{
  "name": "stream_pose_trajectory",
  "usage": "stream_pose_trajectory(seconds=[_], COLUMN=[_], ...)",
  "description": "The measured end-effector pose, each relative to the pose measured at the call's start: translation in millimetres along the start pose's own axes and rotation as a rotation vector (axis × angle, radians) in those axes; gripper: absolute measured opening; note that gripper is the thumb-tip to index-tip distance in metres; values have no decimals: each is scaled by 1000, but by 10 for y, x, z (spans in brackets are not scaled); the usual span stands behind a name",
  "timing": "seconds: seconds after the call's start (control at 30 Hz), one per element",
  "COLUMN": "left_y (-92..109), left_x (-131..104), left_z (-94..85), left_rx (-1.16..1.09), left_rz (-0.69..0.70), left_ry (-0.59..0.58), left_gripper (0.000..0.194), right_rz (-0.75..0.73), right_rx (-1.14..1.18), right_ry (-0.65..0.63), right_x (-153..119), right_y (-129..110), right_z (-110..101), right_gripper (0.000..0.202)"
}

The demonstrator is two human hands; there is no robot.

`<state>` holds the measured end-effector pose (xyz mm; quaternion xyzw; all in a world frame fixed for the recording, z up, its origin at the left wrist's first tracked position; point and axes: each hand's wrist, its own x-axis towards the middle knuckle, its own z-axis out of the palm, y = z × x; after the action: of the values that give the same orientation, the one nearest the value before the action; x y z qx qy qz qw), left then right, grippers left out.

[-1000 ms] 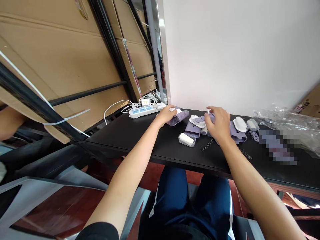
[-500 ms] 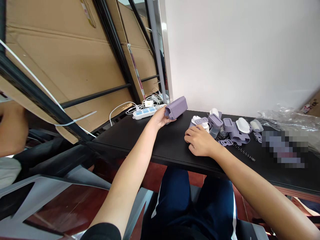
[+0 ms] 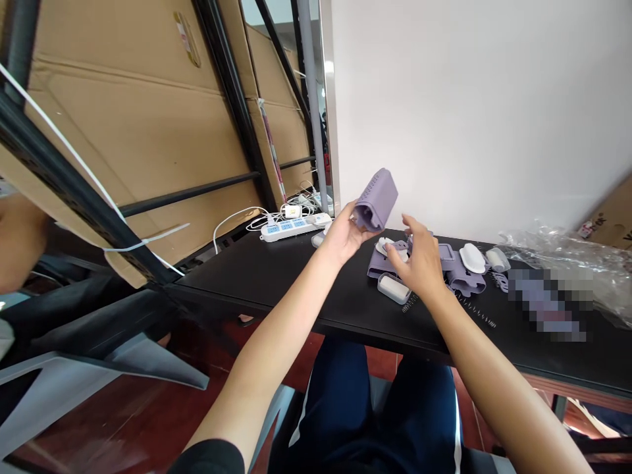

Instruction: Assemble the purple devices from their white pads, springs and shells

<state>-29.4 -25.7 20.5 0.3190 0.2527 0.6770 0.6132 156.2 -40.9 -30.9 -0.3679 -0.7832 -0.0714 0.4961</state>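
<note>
My left hand (image 3: 344, 235) is closed round a hollow purple plastic housing (image 3: 379, 197), raised above the table and tilted with its open end facing me. To the right, my right hand (image 3: 419, 257) is lifted with thumb and fingers apart, and nothing shows between them. Below it lies a small rounded white piece with a purple rim (image 3: 394, 288). Behind that is another purple part (image 3: 378, 264) with white pieces on it, partly hidden by my right hand. Further right are a purple housing (image 3: 467, 282), a white oval cap (image 3: 473, 258) and a thin coil spring (image 3: 476, 311).
A white power strip (image 3: 291, 227) with cables stands at the table's back left. Crumpled clear plastic (image 3: 567, 257) covers the right side, beside a blurred patch. A white wall (image 3: 469, 118) rises behind the black table (image 3: 296, 283). Another person's arm (image 3: 22, 243) shows at far left.
My left hand has moved right and slightly tipped the purple housing up. My right hand has risen off the parts and opened; the small rounded white piece now lies in view below it.
</note>
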Motion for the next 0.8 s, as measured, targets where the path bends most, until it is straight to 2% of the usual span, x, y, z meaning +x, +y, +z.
stream_pose_trajectory(seconds=[0.1, 0.17, 0.23, 0.3, 0.4, 0.5, 0.57, 0.67, 0.73, 0.8], left_y=[-194, -322, -416, -471, -511, -534, -542, -549, -567, -599], left_x=[-107, -129, -97, -35, 24, -7, -41, -48, -24, 7], left_z=[271, 361, 369, 325, 253, 231, 215, 133, 47, -34], left_rx=[-11, 57, 96, 117, 152, 176, 239, 530, 807, 1037], left_rz=[41, 85, 133, 163, 137, 135, 290, 700, 943, 1115], left_ry=[-96, -182, -238, -260, -338, -372, -291, -205, -233, -274], left_gripper=[51, 67, 63, 57, 62, 81, 87, 96, 110, 116], right_rz=[115, 188, 269, 379, 573, 676, 701, 712, 703, 700], right_rx=[173, 277, 437, 711, 1172, 1394, 1411, 1405, 1401, 1378], right_ry=[34, 103, 195, 210, 12, -154, -158, -169, -214, -222], right_x=[15, 50, 104, 157, 199, 195, 182, 165, 158, 154], right_y=[67, 96, 110, 106, 79, 45, 13, -69, -133, -183], right_z=[4, -16, -63, -121, -169, -140, -112, -122, -161, -200], right_gripper=[99, 104, 100, 90, 66, 53, 49, 50, 59, 65])
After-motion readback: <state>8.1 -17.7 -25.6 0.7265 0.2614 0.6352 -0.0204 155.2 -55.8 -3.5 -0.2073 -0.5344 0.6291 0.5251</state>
